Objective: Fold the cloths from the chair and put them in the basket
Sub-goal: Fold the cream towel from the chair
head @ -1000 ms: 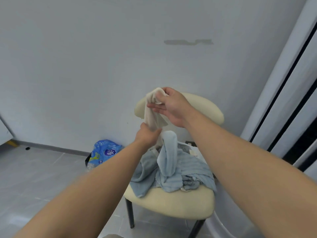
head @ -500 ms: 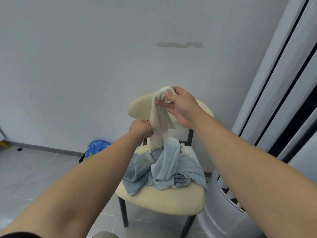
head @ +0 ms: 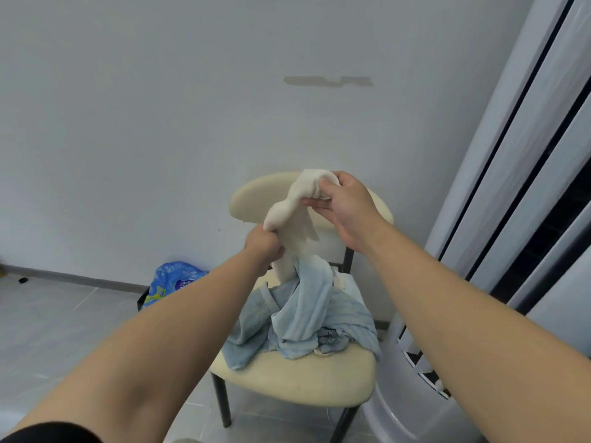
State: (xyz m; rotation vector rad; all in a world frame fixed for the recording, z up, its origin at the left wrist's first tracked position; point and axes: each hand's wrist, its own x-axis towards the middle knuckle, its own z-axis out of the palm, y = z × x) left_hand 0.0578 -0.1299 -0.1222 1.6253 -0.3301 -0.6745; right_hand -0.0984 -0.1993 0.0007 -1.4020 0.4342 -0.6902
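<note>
Cream cloth (head: 295, 219) is hanging above the chair (head: 297, 383), right hand (head: 343, 207) fingers pinching its top, left hand (head: 263, 247) fingers gripping lower — its tail trailing into the blue pile (head: 307, 321). Lifting clear should precede folding.

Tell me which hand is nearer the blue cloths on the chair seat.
Left. The left hand grips the white cloth low, just above the blue cloths; the right hand pinches its top end, higher up.
</note>
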